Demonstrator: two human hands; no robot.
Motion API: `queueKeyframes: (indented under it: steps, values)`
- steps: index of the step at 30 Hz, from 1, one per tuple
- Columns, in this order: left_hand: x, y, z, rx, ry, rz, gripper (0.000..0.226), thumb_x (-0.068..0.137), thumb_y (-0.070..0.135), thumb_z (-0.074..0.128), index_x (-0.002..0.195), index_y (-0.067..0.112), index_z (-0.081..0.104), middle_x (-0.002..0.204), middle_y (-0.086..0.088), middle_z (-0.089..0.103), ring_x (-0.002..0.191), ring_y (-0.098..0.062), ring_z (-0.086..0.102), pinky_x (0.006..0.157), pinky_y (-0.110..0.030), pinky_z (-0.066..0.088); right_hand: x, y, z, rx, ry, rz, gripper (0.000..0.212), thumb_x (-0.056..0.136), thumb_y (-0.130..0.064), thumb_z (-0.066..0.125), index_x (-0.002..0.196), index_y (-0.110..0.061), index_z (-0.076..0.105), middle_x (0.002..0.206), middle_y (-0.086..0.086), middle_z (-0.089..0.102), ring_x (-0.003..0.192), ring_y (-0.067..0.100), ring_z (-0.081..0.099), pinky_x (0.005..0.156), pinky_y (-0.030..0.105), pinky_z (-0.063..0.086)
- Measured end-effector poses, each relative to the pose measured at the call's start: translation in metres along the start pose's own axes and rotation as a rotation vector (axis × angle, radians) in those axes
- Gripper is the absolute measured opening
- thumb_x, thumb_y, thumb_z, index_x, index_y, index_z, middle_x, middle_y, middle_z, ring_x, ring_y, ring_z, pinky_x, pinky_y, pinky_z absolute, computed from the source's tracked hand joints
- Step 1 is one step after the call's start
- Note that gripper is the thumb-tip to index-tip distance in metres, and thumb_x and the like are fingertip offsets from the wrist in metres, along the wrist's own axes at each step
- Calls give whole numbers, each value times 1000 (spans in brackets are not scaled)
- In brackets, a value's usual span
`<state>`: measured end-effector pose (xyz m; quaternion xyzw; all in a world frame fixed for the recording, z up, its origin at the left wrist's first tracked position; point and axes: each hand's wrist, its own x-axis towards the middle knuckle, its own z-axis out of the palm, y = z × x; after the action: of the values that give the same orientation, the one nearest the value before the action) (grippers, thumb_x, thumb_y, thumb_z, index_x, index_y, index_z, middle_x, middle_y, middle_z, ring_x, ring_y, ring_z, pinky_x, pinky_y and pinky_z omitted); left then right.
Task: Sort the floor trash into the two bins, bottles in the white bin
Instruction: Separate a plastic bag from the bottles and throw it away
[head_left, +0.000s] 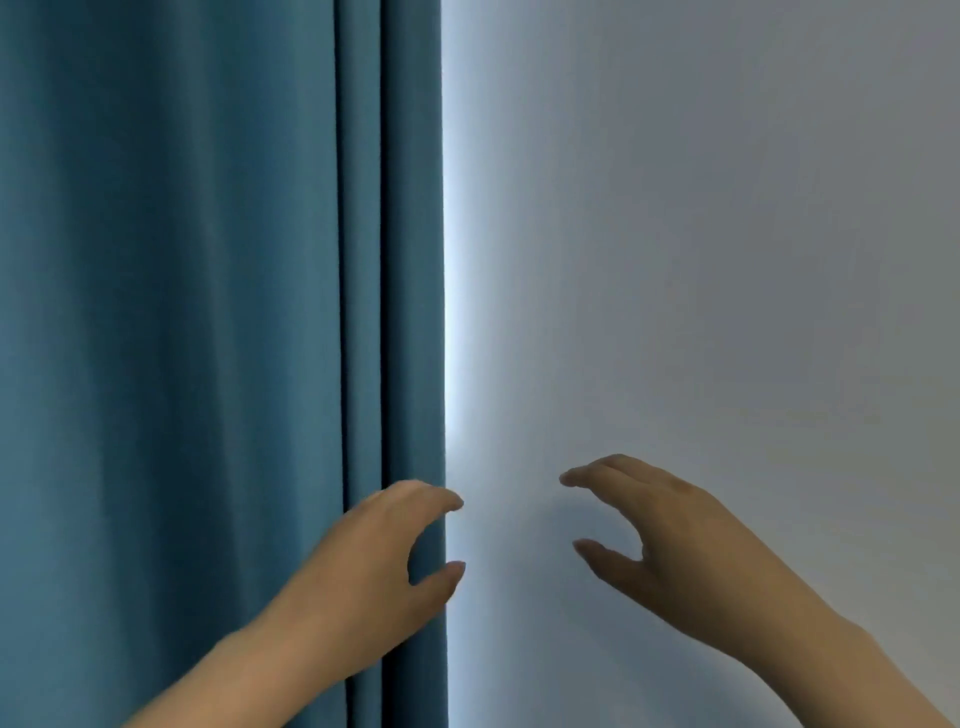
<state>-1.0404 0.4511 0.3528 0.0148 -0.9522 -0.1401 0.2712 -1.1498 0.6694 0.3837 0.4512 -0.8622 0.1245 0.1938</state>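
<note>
Left hand (384, 561), raised before the right edge of a pleated teal fabric curtain (182, 312): fingers loosely curved, thumb spread apart, holding nothing; contact with the curtain cannot be told. Right hand (660, 530), raised before a plain pale grey wall (727, 260): likewise spread and empty. Floor trash and bins lie out of view.

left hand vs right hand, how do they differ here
The left hand shows against the edge of the blue curtain; the right hand shows against the pale wall. The left hand looks brighter, the right hand darker, in shade. Both are empty, their fingers loosely curved with the thumb apart, and they point toward each other.
</note>
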Motion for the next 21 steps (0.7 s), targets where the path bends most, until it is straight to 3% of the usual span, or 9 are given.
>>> queueKeyframes:
  steps: [2,4,6,8,11,12,15,17,21]
  values:
    - [-13,-11,-20,39,47,-24,43,89,50,52,130,47,38,121,38,36,90,19,44,80,-1,35,16,-23,0,29,-2,-70,46,94,-49,48,138,-46,34,135,-31,39,71,-25,37,75,0,28]
    - [-30,-22,-42,75,87,-52,42,88,50,54,128,47,40,120,38,37,93,22,43,85,-3,37,30,-50,0,55,-2,-142,47,95,-49,47,139,-46,32,136,-31,38,64,-24,33,74,0,27]
    - [-49,-35,-63,109,111,-106,41,88,49,54,127,46,41,116,38,36,89,25,41,79,0,34,43,-80,-2,93,0,-202,47,95,-48,46,139,-46,31,136,-30,39,68,-24,35,77,1,27]
    - [-69,-50,-86,146,136,-147,42,88,49,54,129,44,42,115,38,36,99,19,42,80,2,32,54,-112,-1,124,3,-267,48,95,-47,46,140,-45,31,136,-29,39,77,-22,38,84,5,28]
    - [-105,-71,-122,199,182,-211,44,88,47,55,130,42,43,121,36,38,113,11,42,83,1,31,65,-162,1,175,32,-365,49,95,-47,47,141,-44,31,138,-28,37,118,-12,41,96,7,28]
    - [-118,-78,-134,221,191,-235,45,88,48,56,131,41,43,122,36,39,115,11,42,83,1,30,68,-179,1,188,38,-395,49,95,-46,47,141,-43,32,139,-28,37,123,-9,39,98,8,29]
    - [-161,-97,-172,295,225,-300,54,80,59,49,128,36,50,115,31,42,114,8,47,88,2,28,75,-236,4,217,34,-486,48,95,-46,47,141,-41,33,138,-27,38,111,-14,44,96,9,29]
    - [-193,-108,-197,334,261,-323,63,73,64,40,126,33,54,115,29,46,113,5,50,93,0,27,79,-275,7,235,39,-555,48,95,-46,47,141,-40,34,137,-26,39,120,-8,42,95,6,26]
    - [-263,-124,-244,377,298,-447,48,83,53,55,127,36,50,120,30,46,115,9,46,88,4,26,80,-356,13,292,38,-677,47,95,-47,46,140,-41,34,135,-26,39,116,-8,44,94,9,30]
